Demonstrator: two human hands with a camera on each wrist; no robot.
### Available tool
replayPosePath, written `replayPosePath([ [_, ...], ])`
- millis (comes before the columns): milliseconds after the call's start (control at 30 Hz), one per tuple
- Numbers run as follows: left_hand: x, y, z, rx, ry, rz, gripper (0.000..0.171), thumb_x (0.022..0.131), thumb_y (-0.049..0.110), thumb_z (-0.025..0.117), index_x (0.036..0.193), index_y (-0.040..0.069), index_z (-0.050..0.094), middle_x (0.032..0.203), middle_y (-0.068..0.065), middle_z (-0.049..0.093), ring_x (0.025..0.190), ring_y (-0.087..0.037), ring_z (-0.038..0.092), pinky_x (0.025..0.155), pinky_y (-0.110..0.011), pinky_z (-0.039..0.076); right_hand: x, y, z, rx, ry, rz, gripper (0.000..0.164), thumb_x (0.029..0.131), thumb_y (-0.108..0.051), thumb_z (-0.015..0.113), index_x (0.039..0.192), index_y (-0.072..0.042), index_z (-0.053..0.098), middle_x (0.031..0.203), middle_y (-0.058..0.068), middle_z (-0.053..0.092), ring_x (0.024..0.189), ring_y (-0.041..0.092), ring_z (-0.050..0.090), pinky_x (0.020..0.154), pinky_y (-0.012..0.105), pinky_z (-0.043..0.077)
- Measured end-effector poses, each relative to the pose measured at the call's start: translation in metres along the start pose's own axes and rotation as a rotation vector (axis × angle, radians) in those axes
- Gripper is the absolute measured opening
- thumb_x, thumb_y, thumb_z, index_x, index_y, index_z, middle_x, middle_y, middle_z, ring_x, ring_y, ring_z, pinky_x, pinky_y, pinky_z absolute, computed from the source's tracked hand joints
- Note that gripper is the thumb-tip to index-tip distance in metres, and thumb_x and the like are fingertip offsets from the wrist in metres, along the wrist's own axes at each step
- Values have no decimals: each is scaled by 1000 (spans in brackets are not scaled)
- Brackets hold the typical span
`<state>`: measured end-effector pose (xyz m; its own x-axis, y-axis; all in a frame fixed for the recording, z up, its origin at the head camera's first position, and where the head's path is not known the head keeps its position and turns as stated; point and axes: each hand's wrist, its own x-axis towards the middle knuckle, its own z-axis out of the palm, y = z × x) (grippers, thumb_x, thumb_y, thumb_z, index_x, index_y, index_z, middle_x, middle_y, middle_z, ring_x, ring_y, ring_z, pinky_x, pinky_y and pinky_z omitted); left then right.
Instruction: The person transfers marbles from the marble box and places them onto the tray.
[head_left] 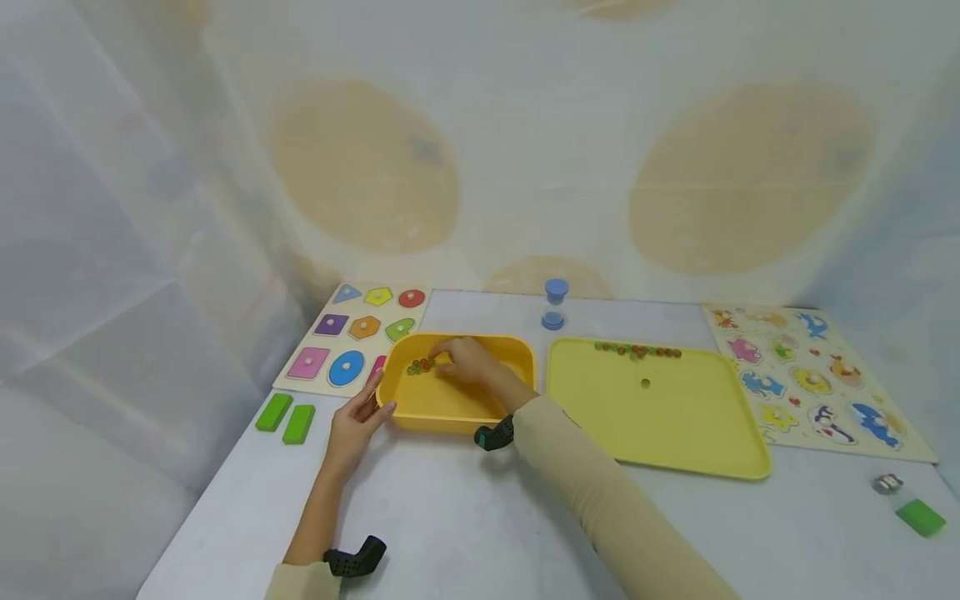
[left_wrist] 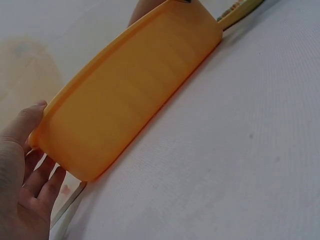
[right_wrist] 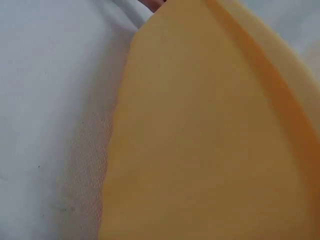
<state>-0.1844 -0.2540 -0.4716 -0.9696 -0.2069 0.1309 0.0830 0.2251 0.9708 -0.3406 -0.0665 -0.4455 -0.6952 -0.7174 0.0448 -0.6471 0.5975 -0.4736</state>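
An orange plastic tub (head_left: 450, 423) rests on the white table in the head view. My left hand (head_left: 356, 425) holds its left end, thumb at the rim and fingers against the outer wall, as the left wrist view also shows. Inside the tub, my right hand (head_left: 471, 362) reaches down with bent fingers, its fingertips right at a cluster of small round green and reddish pieces (head_left: 420, 367). I cannot tell whether a piece is pinched there. In the right wrist view the tub's wall (right_wrist: 200, 125) hides the right hand.
To the right lies a yellow tray (head_left: 675, 425) with a row of similar pieces (head_left: 637, 351) and one lone piece (head_left: 646, 383). Puzzle boards (head_left: 318, 379) (head_left: 806, 429) flank both containers. A blue sand timer (head_left: 554, 304) stands behind. Green blocks (head_left: 273, 412) (head_left: 921, 517) lie at both sides.
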Motion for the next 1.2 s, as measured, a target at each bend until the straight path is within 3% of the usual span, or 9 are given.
replayPosePath([
  [133, 2, -1, 3, 3, -4, -1, 56, 81, 23, 66, 132, 25, 45, 137, 9, 41, 125, -9, 38, 90, -12, 39, 0, 4, 2, -27, 3, -13, 30, 85, -29, 61, 113, -19, 63, 97, -3, 64, 66, 13, 43, 61, 22, 39],
  [333, 4, -4, 7, -2, -16, 1, 55, 80, 24, 66, 132, 26, 45, 137, 8, 41, 125, -11, 40, 90, -13, 41, -1, 8, 4, -73, -4, -6, 29, 85, -30, 61, 112, -20, 62, 111, -4, 62, 82, 12, 53, 85, 24, 46],
  [567, 4, -5, 10, 1, -16, -3, 55, 80, 27, 66, 131, 27, 45, 136, 11, 42, 125, -9, 39, 90, -13, 40, -6, 12, 1, -82, -18, 13, 17, 86, -27, 60, 99, -19, 66, 105, -5, 64, 93, 11, 56, 90, 24, 45],
  [700, 3, -4, 10, 12, -12, -4, 55, 81, 25, 66, 132, 27, 45, 137, 12, 42, 126, -9, 38, 91, -12, 39, -18, 14, -10, -68, -5, -16, 15, 85, -28, 61, 97, -19, 66, 101, -6, 64, 88, 11, 55, 88, 25, 44],
  [800, 3, -4, 10, 19, -8, -7, 55, 81, 25, 66, 132, 27, 45, 137, 11, 42, 126, -8, 38, 91, -12, 38, -38, 16, -29, 10, 58, -64, 15, 84, -27, 63, 96, -18, 66, 79, -3, 62, 68, 11, 49, 66, 23, 43],
  [933, 2, -2, 9, 24, -9, -7, 54, 82, 22, 65, 132, 28, 45, 137, 11, 42, 126, -9, 38, 90, -12, 39, -82, 30, -63, 71, 201, -118, 18, 82, -28, 64, 97, -17, 66, 55, -3, 39, 49, 10, 31, 46, 21, 26],
  [1067, 2, -1, 5, 33, -5, -10, 55, 82, 23, 65, 132, 29, 44, 137, 10, 41, 126, -10, 37, 90, -12, 38, -128, 66, -86, 49, 341, -116, 19, 82, -27, 64, 96, -14, 67, 50, -5, 32, 43, 7, 24, 42, 20, 24],
  [1200, 2, -3, 1, 18, 9, -25, 56, 81, 25, 66, 133, 27, 44, 138, 9, 41, 126, -10, 37, 90, -11, 39, -170, 113, -93, 32, 378, 5, 21, 83, -26, 63, 98, -12, 67, 50, -5, 32, 42, 7, 22, 41, 21, 24],
])
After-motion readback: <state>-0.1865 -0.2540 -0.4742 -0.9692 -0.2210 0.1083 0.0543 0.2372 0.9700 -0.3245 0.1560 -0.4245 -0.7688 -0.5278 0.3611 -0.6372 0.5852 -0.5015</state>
